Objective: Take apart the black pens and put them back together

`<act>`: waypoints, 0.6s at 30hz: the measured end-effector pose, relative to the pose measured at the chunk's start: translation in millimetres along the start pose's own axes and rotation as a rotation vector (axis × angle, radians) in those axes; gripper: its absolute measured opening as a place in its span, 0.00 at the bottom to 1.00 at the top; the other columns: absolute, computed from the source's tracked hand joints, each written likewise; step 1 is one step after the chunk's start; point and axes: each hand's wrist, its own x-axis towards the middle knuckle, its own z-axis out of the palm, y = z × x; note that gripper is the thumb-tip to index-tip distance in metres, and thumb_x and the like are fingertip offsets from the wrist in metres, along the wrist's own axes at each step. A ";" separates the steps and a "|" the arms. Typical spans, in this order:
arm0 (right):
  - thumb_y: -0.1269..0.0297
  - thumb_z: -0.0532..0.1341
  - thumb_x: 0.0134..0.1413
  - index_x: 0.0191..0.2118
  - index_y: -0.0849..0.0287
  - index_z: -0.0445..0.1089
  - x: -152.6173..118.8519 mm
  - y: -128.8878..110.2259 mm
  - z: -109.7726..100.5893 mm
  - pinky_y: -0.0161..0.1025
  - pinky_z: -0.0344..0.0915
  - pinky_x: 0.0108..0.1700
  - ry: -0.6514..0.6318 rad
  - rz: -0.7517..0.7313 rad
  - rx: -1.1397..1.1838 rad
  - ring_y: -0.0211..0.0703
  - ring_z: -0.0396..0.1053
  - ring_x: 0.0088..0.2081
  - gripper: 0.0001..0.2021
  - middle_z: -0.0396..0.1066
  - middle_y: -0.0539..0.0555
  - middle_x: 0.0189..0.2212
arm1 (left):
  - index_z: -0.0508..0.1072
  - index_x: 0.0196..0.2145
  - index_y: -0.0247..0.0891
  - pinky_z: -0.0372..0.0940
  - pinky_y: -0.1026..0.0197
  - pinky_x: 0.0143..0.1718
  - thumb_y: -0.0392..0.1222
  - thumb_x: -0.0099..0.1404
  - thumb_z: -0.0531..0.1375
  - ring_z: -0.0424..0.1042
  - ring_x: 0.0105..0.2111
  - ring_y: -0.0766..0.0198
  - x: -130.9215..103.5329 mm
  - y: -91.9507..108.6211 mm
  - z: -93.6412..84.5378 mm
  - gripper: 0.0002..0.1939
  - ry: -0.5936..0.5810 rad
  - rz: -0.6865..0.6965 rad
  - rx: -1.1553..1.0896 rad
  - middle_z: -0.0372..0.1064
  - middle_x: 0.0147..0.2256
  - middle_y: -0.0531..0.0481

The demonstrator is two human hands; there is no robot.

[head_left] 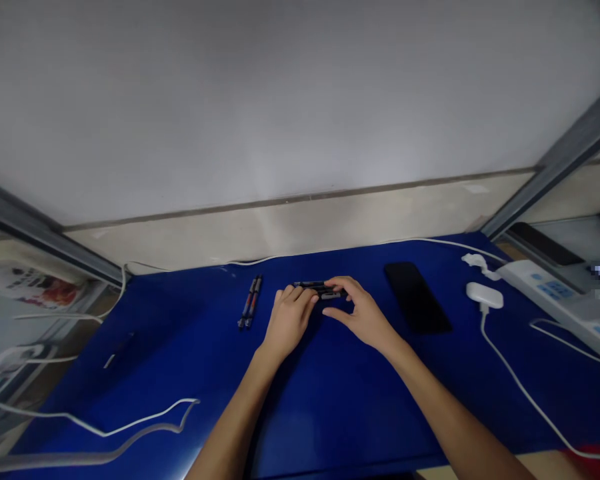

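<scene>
Several dark pens (323, 289) lie side by side, roughly crosswise, on the blue table (310, 393). My left hand (290, 313) rests over their left ends, its fingers bent and close together; whether it grips them is hidden. At their right ends is my right hand (355, 310), with thumb and forefinger spread around the pen ends. A gap shows between thumb and pens. To the left of my left hand, two more pens (251, 301) lie next to each other, pointing away from me.
A black phone (417, 297) lies right of my right hand. Farther right are a white earphone case (485, 295) on a cable and a white power strip (560, 300). White cables (145, 421) cross the left side. A wall (300, 227) stands behind the table.
</scene>
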 end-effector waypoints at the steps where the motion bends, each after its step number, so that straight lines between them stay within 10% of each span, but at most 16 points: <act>1: 0.64 0.61 0.59 0.53 0.52 0.65 0.0 -0.4 0.1 0.45 0.68 0.48 -0.005 0.024 0.016 0.46 0.72 0.45 0.16 0.74 0.55 0.45 | 0.72 0.46 0.41 0.53 0.56 0.39 0.43 0.75 0.46 0.64 0.38 0.59 -0.1 0.6 0.1 0.15 0.000 0.000 -0.007 0.72 0.39 0.48; 18: 0.67 0.61 0.60 0.38 0.51 0.74 1.2 -2.5 -4.7 0.49 0.68 0.50 0.109 -0.158 -0.039 0.48 0.72 0.44 0.05 0.76 0.53 0.38 | 0.74 0.48 0.45 0.56 0.56 0.42 0.48 0.73 0.49 0.68 0.41 0.59 1.2 -4.0 -2.4 0.16 -0.032 -0.048 -0.213 0.74 0.42 0.48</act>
